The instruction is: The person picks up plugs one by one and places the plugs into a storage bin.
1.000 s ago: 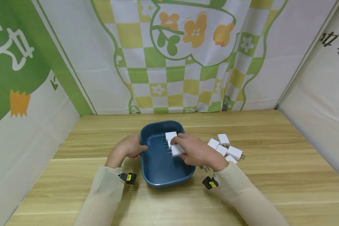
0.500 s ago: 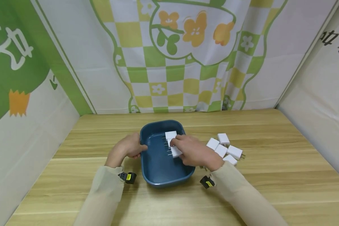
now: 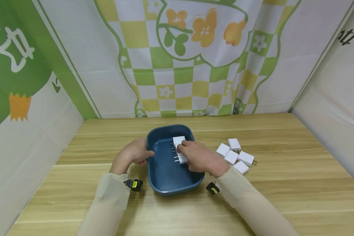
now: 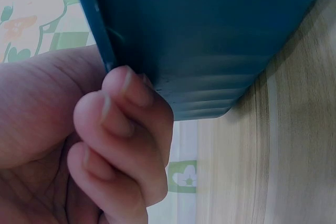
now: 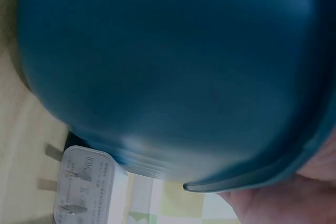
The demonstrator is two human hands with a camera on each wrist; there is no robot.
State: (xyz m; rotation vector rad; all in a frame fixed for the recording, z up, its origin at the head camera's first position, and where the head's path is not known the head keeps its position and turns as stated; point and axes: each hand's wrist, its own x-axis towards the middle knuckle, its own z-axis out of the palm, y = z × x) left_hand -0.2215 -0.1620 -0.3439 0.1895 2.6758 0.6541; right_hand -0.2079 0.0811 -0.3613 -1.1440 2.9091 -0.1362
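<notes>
A dark blue plastic tub [image 3: 166,180] stands on the wooden table. My left hand [image 3: 133,153] grips its left rim, thumb inside and curled fingers [image 4: 123,124] against the outer wall in the left wrist view. Over the right rim reaches my right hand [image 3: 201,158], its fingers pinching a white charger plug [image 3: 182,159] low in the tub, metal prongs pointing left. Behind it, another white charger plug [image 3: 178,140] lies in the tub with prongs the same way; a further one between them is partly hidden by the fingers. In the right wrist view the tub's wall hides the held plug.
Several loose white charger plugs [image 3: 231,157] lie on the table right of the tub; one plug [image 5: 86,187] shows close beside the tub wall in the right wrist view. A patterned curtain [image 3: 184,82] hangs behind the table [image 3: 283,183], with fabric walls at both sides.
My right hand has shifted slightly left and lowered the charger plug into line with the others in the tub. My left hand keeps its grip on the rim.
</notes>
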